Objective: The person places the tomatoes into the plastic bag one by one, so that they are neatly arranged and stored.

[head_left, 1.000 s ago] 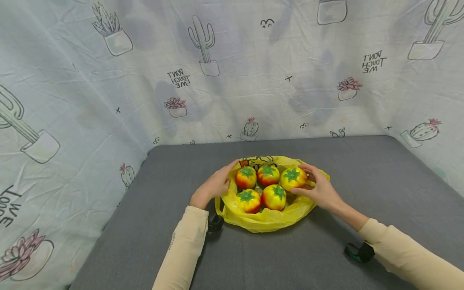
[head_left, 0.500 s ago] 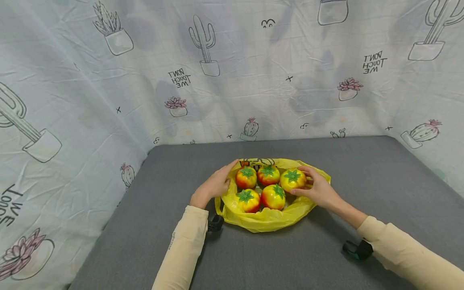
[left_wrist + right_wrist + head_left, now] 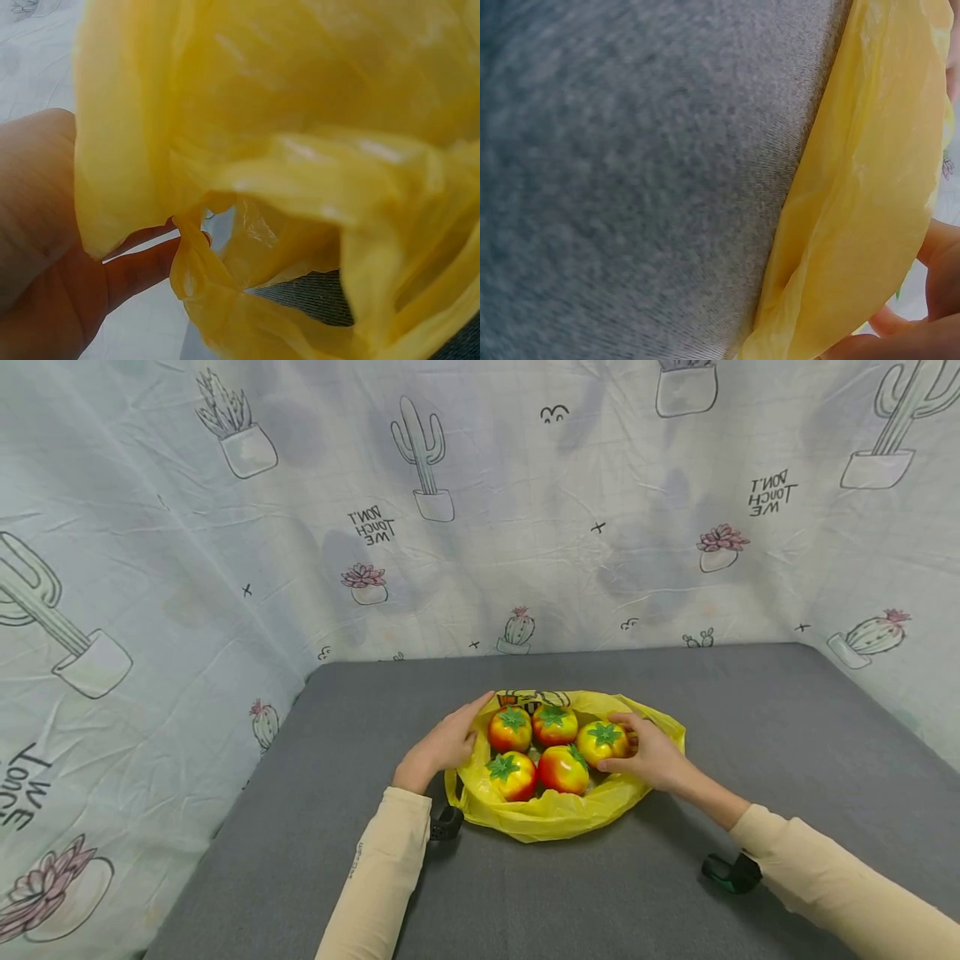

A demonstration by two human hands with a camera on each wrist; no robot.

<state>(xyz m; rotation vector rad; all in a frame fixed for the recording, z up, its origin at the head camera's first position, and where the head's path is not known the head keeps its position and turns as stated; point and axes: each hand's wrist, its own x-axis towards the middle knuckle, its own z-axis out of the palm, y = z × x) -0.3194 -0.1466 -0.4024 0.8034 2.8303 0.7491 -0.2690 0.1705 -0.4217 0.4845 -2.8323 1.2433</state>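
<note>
Right hand [image 3: 651, 753] drawn inward, grip curled round glossy round tomato [image 3: 602, 742], left hand [image 3: 444, 745] flat on crinkly yellow bag [image 3: 551, 814]

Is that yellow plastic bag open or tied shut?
Open. The yellow plastic bag lies spread on the grey table, its mouth wide, with five toy tomatoes showing inside.

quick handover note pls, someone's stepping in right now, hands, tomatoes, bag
Left hand rests on the left rim of the yellow bag; whether it pinches the plastic is unclear.
Right hand grips the rightmost tomato, which sits inside the bag.
Four other tomatoes sit in the open bag, which lies spread on the grey table.
Done: all five tomatoes lie in the bag.
Left, probably: either lifting them out or closing the bag; the handles are not gathered.
</note>
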